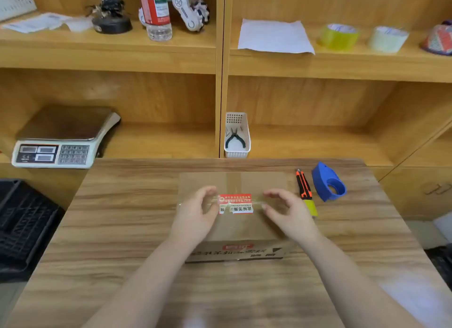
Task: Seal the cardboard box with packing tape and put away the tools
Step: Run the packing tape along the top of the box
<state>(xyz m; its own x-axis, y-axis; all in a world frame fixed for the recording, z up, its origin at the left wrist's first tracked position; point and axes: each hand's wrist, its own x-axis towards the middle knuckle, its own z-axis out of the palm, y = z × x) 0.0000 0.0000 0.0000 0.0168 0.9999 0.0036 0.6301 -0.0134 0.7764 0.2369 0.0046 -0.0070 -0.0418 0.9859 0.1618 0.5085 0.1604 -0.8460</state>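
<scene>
Hands over flat brown cardboard box (234, 220) sitting mid wooden table (122, 229). Left hand (195, 217) on box's left part, fingers curled and part-open, thumb and fingertips near left end of a clear tape strip (256, 201) running across the box top; can't tell if it's actually pinching the tape. Right hand (288, 215) on box's right part, same loose curl, fingertips at the strip's right end, grip unclear too. Red-and-white printed label (236, 204) on box top between the two hands, under the strip. Second clear tape band runs front to back along box's centre seam. Orange-black utility knife (304, 189) lies just right of box, blue plastic tape dispenser (329, 184) beside it, further right. White plastic basket with black pliers (236, 137) behind box on shelf.
</scene>
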